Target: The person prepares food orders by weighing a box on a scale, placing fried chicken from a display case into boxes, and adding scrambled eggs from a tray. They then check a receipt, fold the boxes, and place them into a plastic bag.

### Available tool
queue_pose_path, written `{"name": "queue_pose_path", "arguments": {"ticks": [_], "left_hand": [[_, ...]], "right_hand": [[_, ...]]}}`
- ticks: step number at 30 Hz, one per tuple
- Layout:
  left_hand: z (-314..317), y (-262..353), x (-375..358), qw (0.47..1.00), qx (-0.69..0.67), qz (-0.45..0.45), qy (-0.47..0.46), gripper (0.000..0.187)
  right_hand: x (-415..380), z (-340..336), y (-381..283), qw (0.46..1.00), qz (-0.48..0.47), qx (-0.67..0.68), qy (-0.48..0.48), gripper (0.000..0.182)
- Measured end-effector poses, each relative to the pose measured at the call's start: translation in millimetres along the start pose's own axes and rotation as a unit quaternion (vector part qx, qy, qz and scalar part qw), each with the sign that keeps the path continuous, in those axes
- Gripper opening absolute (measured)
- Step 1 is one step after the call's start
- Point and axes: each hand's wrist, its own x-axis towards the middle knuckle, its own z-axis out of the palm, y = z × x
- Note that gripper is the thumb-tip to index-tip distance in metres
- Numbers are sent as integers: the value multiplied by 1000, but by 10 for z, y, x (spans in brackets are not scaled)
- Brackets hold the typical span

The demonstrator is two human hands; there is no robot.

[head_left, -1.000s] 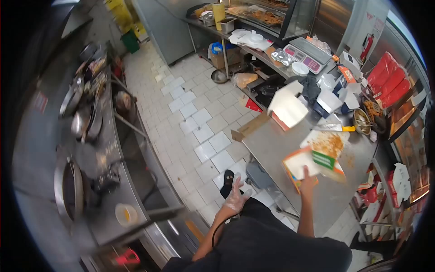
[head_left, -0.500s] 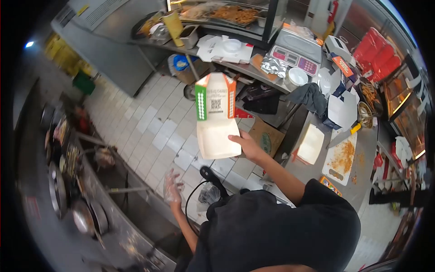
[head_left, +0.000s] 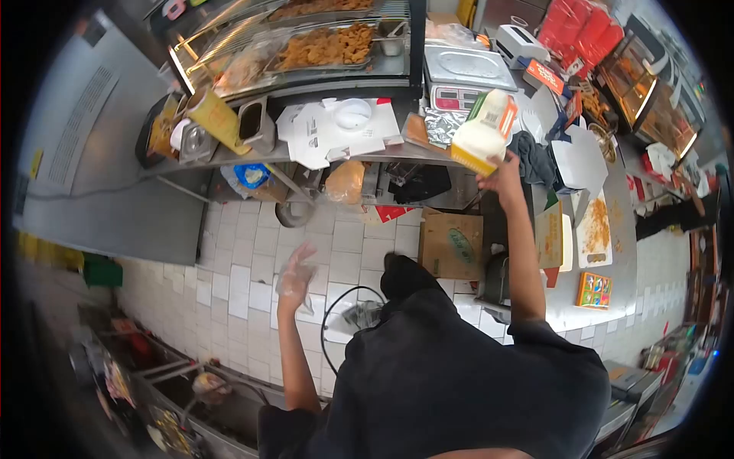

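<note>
My right hand grips an open cardboard takeaway box by its near edge. The box has a pale inside, a yellow side, and an orange and green lid folded back. It is held up in front of the counter, near the weighing scale. My left hand, in a clear plastic glove, hangs over the tiled floor with its fingers extended and nothing in it. Another pale takeaway box rests on the side counter, left of a white cutting board covered in orange crumbs.
A glass display case of fried food stands at the back. Before it lie flattened white cardboard and a white bowl. A carton sits under the counter. Another person's dark sleeve shows at the right.
My view has turned toward the back counter. My right hand has carried the takeaway box forward and right, tilting it, from over the floor to the counter. My left hand stays empty.
</note>
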Motion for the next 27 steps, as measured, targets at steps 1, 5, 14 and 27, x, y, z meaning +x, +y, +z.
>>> {"name": "queue_pose_path", "arguments": {"ticks": [1, 5, 14, 27], "left_hand": [[-5, 172, 306, 996, 68, -1, -51, 54], [356, 817, 1363, 954, 221, 126, -158, 47], [1674, 1321, 4081, 886, 258, 340, -182, 41], [2178, 1508, 6310, 698, 715, 22, 7, 33]], "right_hand": [[223, 35, -70, 999, -10, 29, 39, 64], [1285, 264, -296, 996, 5, 61, 60, 47], [3700, 807, -185, 985, -16, 26, 169, 42], [3504, 228, -30, 905, -77, -327, 261, 55]]}}
